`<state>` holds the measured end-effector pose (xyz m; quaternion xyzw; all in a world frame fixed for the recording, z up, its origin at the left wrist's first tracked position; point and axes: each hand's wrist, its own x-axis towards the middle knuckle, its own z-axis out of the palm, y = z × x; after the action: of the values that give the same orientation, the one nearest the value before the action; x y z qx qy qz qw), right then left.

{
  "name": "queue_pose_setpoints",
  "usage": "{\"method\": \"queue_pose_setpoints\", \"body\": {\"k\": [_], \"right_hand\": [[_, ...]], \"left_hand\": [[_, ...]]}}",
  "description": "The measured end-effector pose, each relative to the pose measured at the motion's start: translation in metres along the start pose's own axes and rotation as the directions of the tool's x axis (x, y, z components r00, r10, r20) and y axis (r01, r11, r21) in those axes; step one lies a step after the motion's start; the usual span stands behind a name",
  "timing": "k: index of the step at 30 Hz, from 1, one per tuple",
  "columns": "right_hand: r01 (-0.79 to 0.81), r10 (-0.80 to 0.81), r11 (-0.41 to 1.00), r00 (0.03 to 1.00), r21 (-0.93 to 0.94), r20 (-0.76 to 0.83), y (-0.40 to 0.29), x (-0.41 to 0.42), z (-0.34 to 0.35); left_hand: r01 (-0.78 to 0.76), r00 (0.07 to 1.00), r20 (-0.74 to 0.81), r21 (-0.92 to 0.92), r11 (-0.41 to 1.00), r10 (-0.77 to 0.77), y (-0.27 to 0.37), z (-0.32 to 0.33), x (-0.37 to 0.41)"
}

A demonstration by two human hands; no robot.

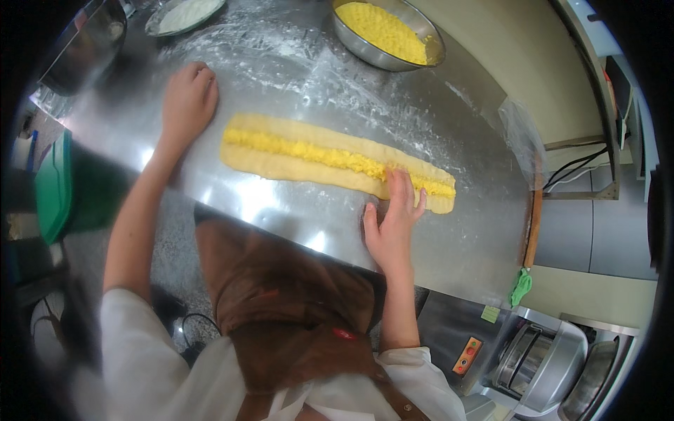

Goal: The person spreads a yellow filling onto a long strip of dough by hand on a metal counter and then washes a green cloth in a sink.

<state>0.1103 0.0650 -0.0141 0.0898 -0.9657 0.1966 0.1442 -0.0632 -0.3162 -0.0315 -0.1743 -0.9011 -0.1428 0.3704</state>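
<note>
A long flat strip of pale dough point(305, 171) lies across the steel table before me. Along its middle runs a ridge of crumbly yellow filling point(316, 153). My right hand point(394, 216) reaches over the strip's right part, its fingertips on the filling and its thumb spread away over the metal. Left of the dough, my left hand point(190, 100) rests on the table apart from the strip, fingers curled in; whether anything lies under them is hidden. Beyond the dough stands a steel bowl point(363, 57) holding more of the yellow filling point(382, 31).
White flour dusts the steel table point(474, 247). At the far left are a plate of white powder point(187, 16) and a dark, shiny container point(87, 50). A clear plastic bag point(521, 134) and a green cloth point(521, 287) are by the right edge. A machine point(542, 363) stands lower right.
</note>
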Motion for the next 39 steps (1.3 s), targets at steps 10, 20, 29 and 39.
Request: {"method": "queue_pose_setpoints", "body": {"k": [10, 20, 29, 39], "right_hand": [[0.011, -0.009, 1.0, 0.995, 0.019, -0.1, 0.001, -0.007, -0.002], [-0.034, 0.035, 0.993, 0.999, 0.109, -0.003, 0.057, 0.03, -0.017], [0.099, -0.098, 0.995, 0.991, 0.012, -0.094, 0.023, 0.005, -0.023], [0.115, -0.113, 0.991, 0.993, -0.063, 0.024, 0.001, -0.009, 0.002]], "left_hand": [[0.017, 1.0, 0.024, 0.001, 1.0, -0.017, 0.0, -0.001, -0.002], [0.008, 1.0, -0.001, 0.008, 1.0, -0.008, -0.001, 0.001, 0.0], [0.005, 1.0, -0.006, -0.018, 1.0, -0.005, 0.0, -0.001, 0.0], [0.021, 0.999, 0.035, -0.013, 1.0, -0.02, -0.006, 0.002, -0.004]]}}
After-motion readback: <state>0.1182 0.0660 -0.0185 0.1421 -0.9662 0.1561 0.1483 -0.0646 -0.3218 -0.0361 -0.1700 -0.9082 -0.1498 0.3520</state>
